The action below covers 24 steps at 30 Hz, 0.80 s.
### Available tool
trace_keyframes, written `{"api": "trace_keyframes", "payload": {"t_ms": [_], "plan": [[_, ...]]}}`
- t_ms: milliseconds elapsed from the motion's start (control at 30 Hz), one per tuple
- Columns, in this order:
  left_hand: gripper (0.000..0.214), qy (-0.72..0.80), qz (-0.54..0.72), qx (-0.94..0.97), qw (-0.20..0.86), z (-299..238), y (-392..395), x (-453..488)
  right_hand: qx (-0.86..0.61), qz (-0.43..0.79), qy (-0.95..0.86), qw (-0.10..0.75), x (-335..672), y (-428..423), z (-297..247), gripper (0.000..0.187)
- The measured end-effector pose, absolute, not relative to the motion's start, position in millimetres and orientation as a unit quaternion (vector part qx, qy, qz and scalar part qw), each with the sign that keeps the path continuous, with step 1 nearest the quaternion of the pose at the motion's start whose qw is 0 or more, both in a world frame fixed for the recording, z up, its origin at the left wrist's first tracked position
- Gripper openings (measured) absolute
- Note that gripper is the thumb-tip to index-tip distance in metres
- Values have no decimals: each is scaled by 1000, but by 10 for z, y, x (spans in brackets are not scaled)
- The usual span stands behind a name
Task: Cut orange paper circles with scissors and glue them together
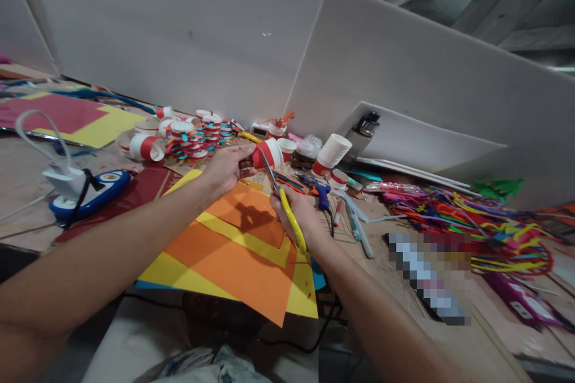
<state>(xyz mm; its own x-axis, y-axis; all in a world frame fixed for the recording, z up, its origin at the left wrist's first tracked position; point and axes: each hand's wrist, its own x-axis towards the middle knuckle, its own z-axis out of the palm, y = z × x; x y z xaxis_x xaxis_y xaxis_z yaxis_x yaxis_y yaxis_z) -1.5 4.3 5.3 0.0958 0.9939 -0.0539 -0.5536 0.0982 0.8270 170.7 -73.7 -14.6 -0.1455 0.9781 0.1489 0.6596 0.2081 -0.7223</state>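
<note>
Left hand (229, 169) pinches a red-and-white cup (272, 154) above the worktop (18, 169); right hand (308, 217) grips yellow scissors (288, 213), blades at the cup's wall. Cut depth we cannot tell. Seemingly worked: cup pieces (211, 122), far left. Apparently uncut: the cup stack (332, 152), right.

Shows a bare left hand (227, 170), slim-fingered, ungloved. Runs back into a bare left forearm (148, 239), smooth in outline, widening steadily, uncovered past the elbow crook to the edge of view. Has a right hand (308, 218) likewise ungloved, partly hidden. Continues as a bare right forearm (359, 287), also broadening toward the lower edge. Wears pale off-white cloth (139, 335) over the lap, dim in shadow. Wears patterned cloth (220, 368) at bottom centre: mottled grey-blue, rumpled; cannot tell which garment.
</note>
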Motion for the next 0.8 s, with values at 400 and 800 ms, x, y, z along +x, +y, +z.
{"api": "trace_keyframes", "payload": {"t_ms": [400,800], "plan": [[26,318,591,382,636,66,-54,52,-561,245,-724,319,1707,-740,-117,20],[19,307,579,360,664,89,-56,29,-567,217,-717,341,1704,-742,-180,16]]}}
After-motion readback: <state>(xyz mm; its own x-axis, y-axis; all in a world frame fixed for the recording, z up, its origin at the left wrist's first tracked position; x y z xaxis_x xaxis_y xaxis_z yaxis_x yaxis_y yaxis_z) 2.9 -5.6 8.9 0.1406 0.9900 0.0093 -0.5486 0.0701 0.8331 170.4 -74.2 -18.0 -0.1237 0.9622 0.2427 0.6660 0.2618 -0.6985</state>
